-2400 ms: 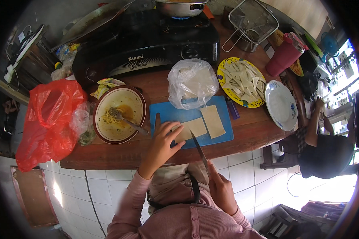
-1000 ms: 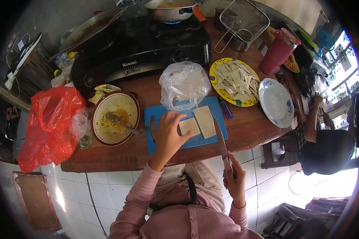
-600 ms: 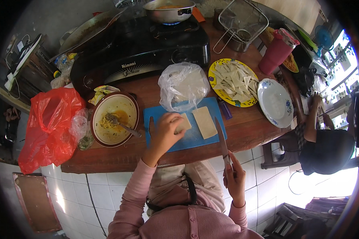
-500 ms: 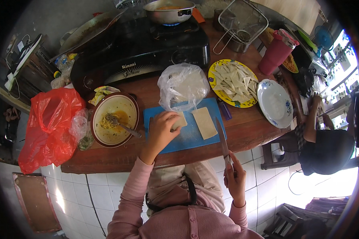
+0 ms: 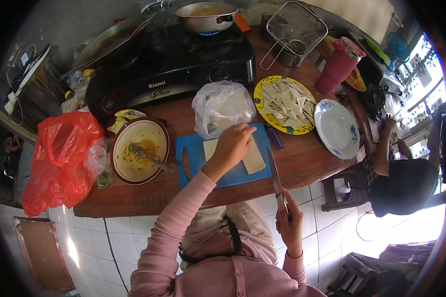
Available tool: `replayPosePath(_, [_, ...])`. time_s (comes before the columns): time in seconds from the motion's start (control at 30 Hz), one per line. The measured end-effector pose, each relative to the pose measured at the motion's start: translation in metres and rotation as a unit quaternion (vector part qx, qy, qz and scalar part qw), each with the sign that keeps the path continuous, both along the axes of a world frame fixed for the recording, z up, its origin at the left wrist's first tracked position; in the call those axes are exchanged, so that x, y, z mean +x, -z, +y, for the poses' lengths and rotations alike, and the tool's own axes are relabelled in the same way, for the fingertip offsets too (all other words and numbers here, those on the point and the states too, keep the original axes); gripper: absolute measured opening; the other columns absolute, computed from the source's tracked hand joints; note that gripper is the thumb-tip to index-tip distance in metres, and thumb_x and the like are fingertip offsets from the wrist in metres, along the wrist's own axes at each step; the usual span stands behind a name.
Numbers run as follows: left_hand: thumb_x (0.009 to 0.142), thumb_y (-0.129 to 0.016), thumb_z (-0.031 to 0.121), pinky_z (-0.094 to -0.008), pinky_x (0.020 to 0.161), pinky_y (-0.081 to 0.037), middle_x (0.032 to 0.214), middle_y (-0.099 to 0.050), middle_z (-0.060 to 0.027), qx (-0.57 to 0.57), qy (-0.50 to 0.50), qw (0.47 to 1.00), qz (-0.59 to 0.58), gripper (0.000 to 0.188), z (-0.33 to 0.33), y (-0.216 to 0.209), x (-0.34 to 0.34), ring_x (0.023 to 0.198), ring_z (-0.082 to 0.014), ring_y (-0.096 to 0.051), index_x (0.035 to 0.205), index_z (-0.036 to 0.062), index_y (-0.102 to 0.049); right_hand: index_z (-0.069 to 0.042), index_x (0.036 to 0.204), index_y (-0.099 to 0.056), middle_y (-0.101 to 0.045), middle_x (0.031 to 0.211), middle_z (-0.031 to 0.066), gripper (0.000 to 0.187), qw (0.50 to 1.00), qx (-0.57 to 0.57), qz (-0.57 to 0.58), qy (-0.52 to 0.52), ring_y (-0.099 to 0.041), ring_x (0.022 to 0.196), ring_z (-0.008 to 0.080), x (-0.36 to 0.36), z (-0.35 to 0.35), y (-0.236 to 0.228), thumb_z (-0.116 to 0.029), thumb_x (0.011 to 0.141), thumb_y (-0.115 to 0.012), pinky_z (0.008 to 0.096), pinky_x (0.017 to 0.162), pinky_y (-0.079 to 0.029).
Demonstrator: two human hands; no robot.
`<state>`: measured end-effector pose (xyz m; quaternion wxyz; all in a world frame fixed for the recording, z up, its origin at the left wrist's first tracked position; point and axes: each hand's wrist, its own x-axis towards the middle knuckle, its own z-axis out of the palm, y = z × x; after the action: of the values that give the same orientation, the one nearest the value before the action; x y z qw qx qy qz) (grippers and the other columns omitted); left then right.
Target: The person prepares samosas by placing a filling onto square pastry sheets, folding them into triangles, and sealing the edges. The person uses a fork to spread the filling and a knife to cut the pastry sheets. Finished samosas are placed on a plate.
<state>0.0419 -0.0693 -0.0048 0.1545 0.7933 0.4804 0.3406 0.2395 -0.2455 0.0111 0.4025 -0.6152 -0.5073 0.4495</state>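
Note:
My right hand [image 5: 290, 218] grips a knife [image 5: 274, 173], its blade pointing away from me at the right edge of a blue cutting board [image 5: 223, 179]. My left hand [image 5: 233, 148] reaches over the board. Its fingertips are pinched together at the far end of a pale rectangular dough sheet [image 5: 253, 161]; whether they hold its corner is hard to see. Left of that lies another dough sheet [image 5: 210, 148], partly covered by the hand. A clear plastic bag [image 5: 223, 106] with more pale sheets inside touches the board's far edge.
Left of the board are a bowl [image 5: 118, 168] with egg mixture and a fork, and a red plastic bag [image 5: 59, 163]. To the right stand a yellow plate [image 5: 262, 106] of cut dough pieces and a white plate [image 5: 337, 131]. Behind, a pan [image 5: 205, 22] sits over a lit stove [image 5: 173, 69].
My left hand has moved right, from the left dough sheet to the far end of the right one. The left sheet now lies flat. My right hand keeps the knife nearly still.

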Motion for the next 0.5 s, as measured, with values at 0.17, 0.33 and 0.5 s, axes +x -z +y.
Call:
replayPosePath(0.17, [0.072, -0.066, 0.007, -0.0346, 0.067, -0.048, 0.083, -0.063, -0.0113, -0.065, -0.024, 0.997, -0.020, 0.014, 0.004, 0.002, -0.001, 0.077, -0.0283, -0.061, 0.085, 0.0013, -0.066, -0.005, 0.130, -0.047, -0.047, 0.059, -0.0009, 0.043, 1.000, -0.019, -0.019, 0.000, -0.043, 0.048, 0.0041, 0.004, -0.001, -0.002, 0.001, 0.087, -0.044, 0.0215, 0.046, -0.038])
replayPosePath(0.33, [0.071, -0.068, 0.009, -0.0327, 0.056, -0.047, 0.066, -0.063, -0.0121, -0.131, -0.076, 0.976, -0.154, 0.010, -0.018, -0.002, -0.017, 0.061, -0.0254, -0.063, 0.072, -0.0003, -0.065, -0.005, 0.130, -0.048, -0.049, 0.060, 0.0002, 0.042, 1.000, -0.024, -0.010, -0.008, -0.045, 0.049, 0.0045, 0.005, 0.001, -0.004, 0.000, 0.088, -0.045, 0.0218, 0.046, -0.039])
replayPosePath(0.5, [0.074, -0.067, 0.004, -0.0285, 0.053, -0.046, 0.065, -0.064, -0.0151, -0.156, -0.116, 0.960, -0.204, 0.010, -0.059, -0.001, -0.030, 0.057, -0.0198, -0.063, 0.076, -0.0053, -0.065, -0.006, 0.130, -0.047, -0.060, 0.073, 0.0107, 0.045, 0.994, 0.031, -0.079, -0.070, -0.058, 0.059, 0.0164, -0.007, 0.006, -0.002, 0.002, 0.086, -0.049, 0.0282, 0.055, -0.046])
